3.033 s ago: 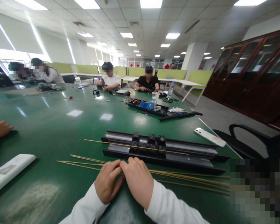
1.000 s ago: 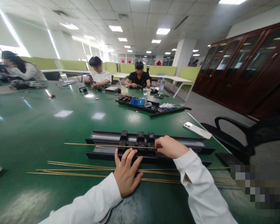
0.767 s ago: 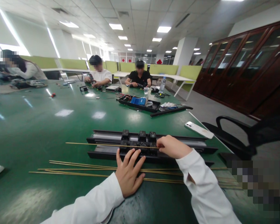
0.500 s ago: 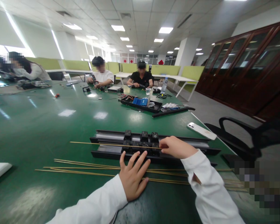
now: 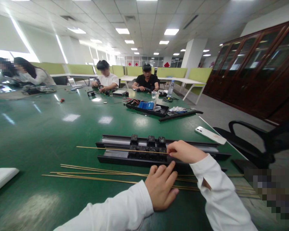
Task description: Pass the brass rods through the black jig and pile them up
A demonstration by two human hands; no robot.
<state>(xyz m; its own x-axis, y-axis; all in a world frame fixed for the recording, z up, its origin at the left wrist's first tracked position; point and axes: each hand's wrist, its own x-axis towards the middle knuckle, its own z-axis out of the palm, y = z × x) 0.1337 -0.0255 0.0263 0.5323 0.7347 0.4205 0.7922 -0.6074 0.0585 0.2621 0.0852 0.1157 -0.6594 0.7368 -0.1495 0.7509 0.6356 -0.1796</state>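
My right hand [image 5: 186,151] pinches a thin brass-coloured rod [image 5: 103,149] near its right end. The rod stretches leftward, level, across the front row of black cube-like blocks [image 5: 143,152]. Those blocks sit in the nearer of two long black channels [image 5: 118,160]; several similar blocks [image 5: 151,140] stand in the farther one. My left hand [image 5: 161,186] is over the table just in front of the channels, fingers loosely bent and the index stretched toward my right hand. It holds nothing. Several loose brass-coloured rods [image 5: 91,178] lie on the table, passing beneath my left hand.
A white phone [image 5: 210,135] lies at the right table edge, by a black chair [image 5: 245,128]. Farther back are a black tray [image 5: 132,107] with a blue part, a black strip [image 5: 180,115] and a bottle [image 5: 170,89]. Several people sit around the green table [image 5: 50,138].
My left hand has moved right, nearer my right hand, and its fingers have bent more. My right hand still pinches the rod in nearly the same place. The view has shifted slightly.
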